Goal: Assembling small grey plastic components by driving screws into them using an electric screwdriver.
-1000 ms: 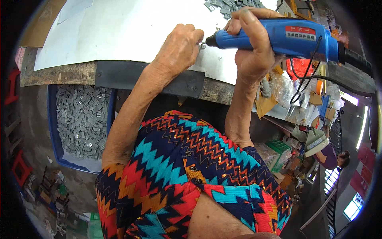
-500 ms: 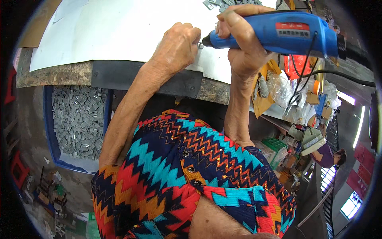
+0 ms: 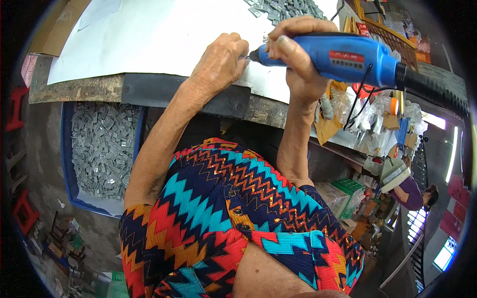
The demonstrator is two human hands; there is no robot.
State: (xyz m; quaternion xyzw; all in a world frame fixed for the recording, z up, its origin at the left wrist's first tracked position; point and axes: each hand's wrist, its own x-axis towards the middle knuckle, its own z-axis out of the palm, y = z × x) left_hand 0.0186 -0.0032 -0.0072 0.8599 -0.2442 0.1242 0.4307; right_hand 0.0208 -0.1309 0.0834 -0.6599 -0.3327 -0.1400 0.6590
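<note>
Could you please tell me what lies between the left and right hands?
In the head view, the black nose of the blue electric screwdriver lies there.

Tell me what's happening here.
A person's right hand grips a blue power tool, its black tip right by a small, mostly hidden piece that the left hand seems to pinch over a white sheet. Grey pieces are heaped at the far side, and a blue tray of similar ones sits by the bench's near edge, on the left.

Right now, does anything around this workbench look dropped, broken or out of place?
The blue power tool looks undamaged. One oddity: a small white thing, too small to identify, lies on the floor beside the blue bin, perhaps dropped.
</note>
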